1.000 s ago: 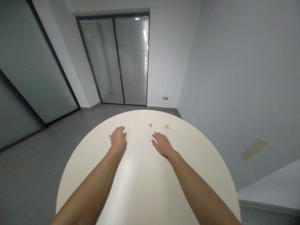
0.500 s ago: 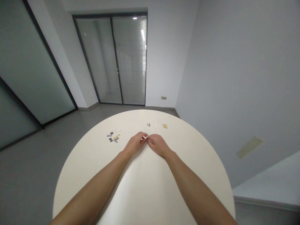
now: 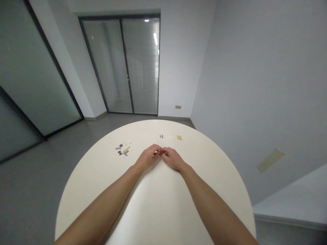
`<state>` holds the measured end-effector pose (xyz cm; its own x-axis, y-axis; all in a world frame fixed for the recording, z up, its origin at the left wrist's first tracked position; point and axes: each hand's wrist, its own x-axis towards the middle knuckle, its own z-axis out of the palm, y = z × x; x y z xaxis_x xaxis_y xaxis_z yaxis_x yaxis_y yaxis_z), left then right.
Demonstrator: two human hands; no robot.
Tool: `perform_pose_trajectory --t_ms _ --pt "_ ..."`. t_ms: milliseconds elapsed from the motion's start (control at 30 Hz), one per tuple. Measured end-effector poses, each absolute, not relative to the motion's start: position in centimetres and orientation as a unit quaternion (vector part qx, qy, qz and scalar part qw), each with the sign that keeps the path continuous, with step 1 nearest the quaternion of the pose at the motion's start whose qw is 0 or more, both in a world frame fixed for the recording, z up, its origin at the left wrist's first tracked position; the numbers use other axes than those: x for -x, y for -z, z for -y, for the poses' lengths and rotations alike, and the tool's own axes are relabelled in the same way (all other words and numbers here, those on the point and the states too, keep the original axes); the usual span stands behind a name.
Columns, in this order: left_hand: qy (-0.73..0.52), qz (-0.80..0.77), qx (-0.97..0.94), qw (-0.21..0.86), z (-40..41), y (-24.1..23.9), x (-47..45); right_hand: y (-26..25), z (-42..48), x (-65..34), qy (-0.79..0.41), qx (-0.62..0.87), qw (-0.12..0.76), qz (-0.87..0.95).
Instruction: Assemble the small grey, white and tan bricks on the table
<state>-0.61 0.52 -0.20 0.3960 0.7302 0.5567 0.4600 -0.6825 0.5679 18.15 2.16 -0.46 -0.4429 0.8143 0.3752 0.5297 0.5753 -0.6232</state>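
Note:
My left hand (image 3: 150,155) and my right hand (image 3: 172,158) meet fingertip to fingertip over the middle of the white round table (image 3: 158,211). Both are closed in a pinch. Whatever lies between the fingertips is too small and too covered to make out. Left of my left hand is a loose group of small flat pieces: grey strips (image 3: 118,148), dark pieces (image 3: 120,152), a yellow strip (image 3: 126,149) and white pieces (image 3: 127,142). Just beyond my fingers lie two small grey pieces (image 3: 162,136).
A yellow piece (image 3: 179,137) lies on the table's far right part. Past the far edge stand a glass door (image 3: 140,68) and a white wall. A grey wall (image 3: 255,85) rises close on the right, and frosted glass panels (image 3: 33,75) stand to the left.
My fingers have shifted slightly, with the fingertips of both hands closer and overlapping more. The pieces on the table lie as before; the view has moved a little.

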Motion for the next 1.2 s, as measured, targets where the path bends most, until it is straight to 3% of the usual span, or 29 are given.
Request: perform_pose_trajectory --t_ms 433,1200 --pt "-0.422 -0.45 -0.779 0.109 -0.4 -0.1 1.1 0.7 -2.7 -18.6 -0.317 0.417 0.448 0.724" --pt "-0.388 -0.528 -0.748 0.105 0.1 -0.7 1.2 1.1 -3.0 -18.5 -0.337 0.423 0.461 0.703"
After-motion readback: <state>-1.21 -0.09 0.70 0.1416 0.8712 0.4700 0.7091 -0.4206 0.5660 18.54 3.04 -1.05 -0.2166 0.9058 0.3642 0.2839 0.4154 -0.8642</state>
